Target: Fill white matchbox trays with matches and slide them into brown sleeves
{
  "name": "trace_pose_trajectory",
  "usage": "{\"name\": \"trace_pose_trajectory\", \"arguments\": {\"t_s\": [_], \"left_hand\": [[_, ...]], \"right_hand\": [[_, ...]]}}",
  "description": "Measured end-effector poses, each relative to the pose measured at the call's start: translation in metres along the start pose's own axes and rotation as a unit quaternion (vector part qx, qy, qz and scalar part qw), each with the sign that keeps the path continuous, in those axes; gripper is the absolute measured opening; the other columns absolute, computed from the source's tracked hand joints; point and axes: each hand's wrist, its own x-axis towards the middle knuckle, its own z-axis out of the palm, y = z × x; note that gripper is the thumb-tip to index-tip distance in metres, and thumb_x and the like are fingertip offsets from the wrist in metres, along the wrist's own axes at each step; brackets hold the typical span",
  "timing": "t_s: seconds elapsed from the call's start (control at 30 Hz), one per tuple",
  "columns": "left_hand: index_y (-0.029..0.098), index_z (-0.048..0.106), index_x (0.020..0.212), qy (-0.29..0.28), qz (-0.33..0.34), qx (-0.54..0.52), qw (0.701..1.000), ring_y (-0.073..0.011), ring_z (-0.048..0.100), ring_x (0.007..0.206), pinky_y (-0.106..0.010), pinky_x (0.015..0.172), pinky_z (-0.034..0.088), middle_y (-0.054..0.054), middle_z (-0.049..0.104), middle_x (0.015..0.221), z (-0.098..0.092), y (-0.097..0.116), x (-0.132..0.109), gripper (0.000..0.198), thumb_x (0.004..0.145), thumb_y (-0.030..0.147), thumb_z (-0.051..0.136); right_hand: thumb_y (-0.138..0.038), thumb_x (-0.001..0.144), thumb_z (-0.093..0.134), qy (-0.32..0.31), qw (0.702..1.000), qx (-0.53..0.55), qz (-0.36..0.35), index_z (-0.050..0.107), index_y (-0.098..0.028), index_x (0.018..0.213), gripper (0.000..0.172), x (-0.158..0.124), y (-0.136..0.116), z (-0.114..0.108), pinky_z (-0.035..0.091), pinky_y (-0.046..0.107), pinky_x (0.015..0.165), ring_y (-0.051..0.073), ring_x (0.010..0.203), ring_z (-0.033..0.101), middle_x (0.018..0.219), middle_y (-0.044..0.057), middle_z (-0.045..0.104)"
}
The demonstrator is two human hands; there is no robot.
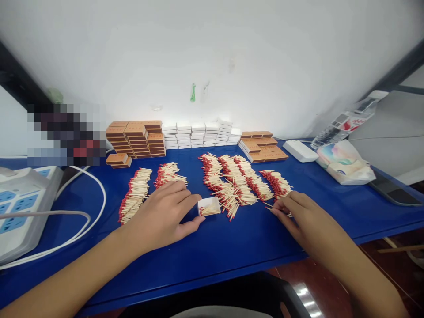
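My left hand [172, 210] grips the left end of a small white matchbox tray [217, 207] between thumb and fingers. A few red-tipped matches lie inside the tray. My right hand [293, 210] is closed in a pinch at the right, with a match [267, 204] sticking out from the fingertips. Just beyond it lies a row of matches [276, 183]. Between the hands and farther back spread larger piles of matches [232, 181]. Two more rows of matches [135, 194] lie beyond and left of my left hand, which partly covers one.
Along the wall stand stacked orange matchboxes [135, 137], white trays [198, 134] and more orange boxes [265, 148]. At right are a white box [300, 151], a tissue pack [344, 161], a bottle [351, 119] and a phone [395, 190]. A power strip [29, 207] with looping cables sits left.
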Motion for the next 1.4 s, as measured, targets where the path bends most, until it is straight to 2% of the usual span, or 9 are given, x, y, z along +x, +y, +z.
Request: {"name": "trace_pose_trajectory", "arguments": {"t_s": [0.33, 0.57, 0.7, 0.83, 0.93, 1.03, 1.13, 1.27, 1.4], "left_hand": [[0.013, 0.071, 0.11, 0.004, 0.001, 0.003, 1.0, -0.0236, 0.06, 0.082, -0.039, 0.08, 0.053, -0.004, 0.064, 0.076, -0.001, 0.001, 0.001, 0.023, 0.099, 0.032, 0.066], [0.014, 0.07, 0.111, -0.001, -0.002, 0.002, 1.0, -0.0231, 0.06, 0.083, -0.038, 0.08, 0.054, -0.003, 0.064, 0.076, -0.001, 0.002, 0.001, 0.022, 0.1, 0.032, 0.065], [0.015, 0.07, 0.113, -0.001, -0.004, 0.002, 1.0, -0.0231, 0.062, 0.084, -0.038, 0.081, 0.055, -0.004, 0.066, 0.078, 0.001, 0.001, 0.0, 0.023, 0.099, 0.034, 0.066], [0.013, 0.07, 0.113, 0.004, -0.003, -0.003, 1.0, -0.0241, 0.062, 0.085, -0.04, 0.082, 0.055, -0.004, 0.066, 0.079, 0.002, 0.002, -0.001, 0.026, 0.098, 0.034, 0.068], [0.012, 0.071, 0.112, 0.005, 0.0, -0.006, 1.0, -0.0244, 0.061, 0.084, -0.04, 0.081, 0.054, -0.005, 0.066, 0.079, 0.001, 0.003, 0.0, 0.025, 0.098, 0.033, 0.068], [0.012, 0.071, 0.108, 0.004, 0.0, -0.007, 1.0, -0.0246, 0.061, 0.083, -0.04, 0.078, 0.054, -0.005, 0.066, 0.08, 0.001, 0.003, 0.0, 0.022, 0.098, 0.032, 0.066], [0.013, 0.071, 0.106, 0.0, -0.006, -0.009, 1.0, -0.0255, 0.061, 0.086, -0.042, 0.08, 0.054, -0.006, 0.066, 0.082, 0.001, 0.002, -0.002, 0.021, 0.099, 0.032, 0.066], [0.013, 0.07, 0.109, -0.005, -0.014, -0.009, 1.0, -0.026, 0.061, 0.09, -0.043, 0.087, 0.054, -0.006, 0.066, 0.084, 0.002, 0.001, -0.004, 0.024, 0.099, 0.034, 0.066], [0.014, 0.07, 0.108, 0.0, -0.01, -0.004, 1.0, -0.0242, 0.059, 0.086, -0.04, 0.082, 0.053, -0.005, 0.065, 0.081, 0.002, 0.002, -0.002, 0.022, 0.099, 0.033, 0.065]], "right_hand": [[-0.043, 0.106, 0.052, 0.032, 0.999, 0.006, 0.007, 0.065, -0.023, 0.1, 0.025, 0.005, 0.003, 0.003, 0.048, 0.042, 0.087, 0.027, 0.097, 0.058, 0.1, 0.009, 0.064], [-0.037, 0.107, 0.05, 0.015, 0.999, 0.034, -0.014, 0.064, -0.024, 0.09, 0.026, 0.011, 0.0, 0.004, 0.046, 0.044, 0.088, 0.025, 0.09, 0.059, 0.095, 0.008, 0.067], [-0.037, 0.107, 0.051, 0.034, 0.997, 0.066, -0.025, 0.064, -0.025, 0.096, 0.021, 0.018, -0.022, -0.007, 0.048, 0.043, 0.087, 0.026, 0.094, 0.061, 0.098, 0.008, 0.068], [-0.029, 0.107, 0.054, 0.06, 0.991, 0.085, -0.085, 0.062, -0.025, 0.1, 0.011, 0.036, -0.067, -0.016, 0.049, 0.04, 0.088, 0.024, 0.095, 0.061, 0.1, 0.007, 0.067], [-0.023, 0.108, 0.053, 0.058, 0.986, 0.054, -0.147, 0.062, -0.022, 0.096, 0.015, 0.053, -0.101, -0.011, 0.049, 0.039, 0.083, 0.023, 0.09, 0.059, 0.096, 0.008, 0.066], [-0.022, 0.108, 0.052, 0.049, 0.983, -0.01, -0.178, 0.065, -0.019, 0.09, 0.021, 0.065, -0.121, 0.002, 0.049, 0.041, 0.082, 0.024, 0.089, 0.057, 0.091, 0.009, 0.065], [-0.018, 0.107, 0.051, 0.035, 0.981, -0.029, -0.187, 0.067, -0.017, 0.091, 0.023, 0.069, -0.126, 0.009, 0.05, 0.041, 0.084, 0.024, 0.089, 0.057, 0.091, 0.01, 0.064], [-0.021, 0.107, 0.053, 0.022, 0.984, 0.032, -0.175, 0.07, -0.018, 0.099, 0.02, 0.065, -0.12, 0.004, 0.05, 0.04, 0.081, 0.024, 0.092, 0.057, 0.094, 0.009, 0.063], [-0.022, 0.107, 0.053, 0.001, 0.984, 0.082, -0.16, 0.071, -0.019, 0.101, 0.019, 0.061, -0.115, 0.001, 0.051, 0.04, 0.083, 0.024, 0.094, 0.056, 0.097, 0.009, 0.062]]}}
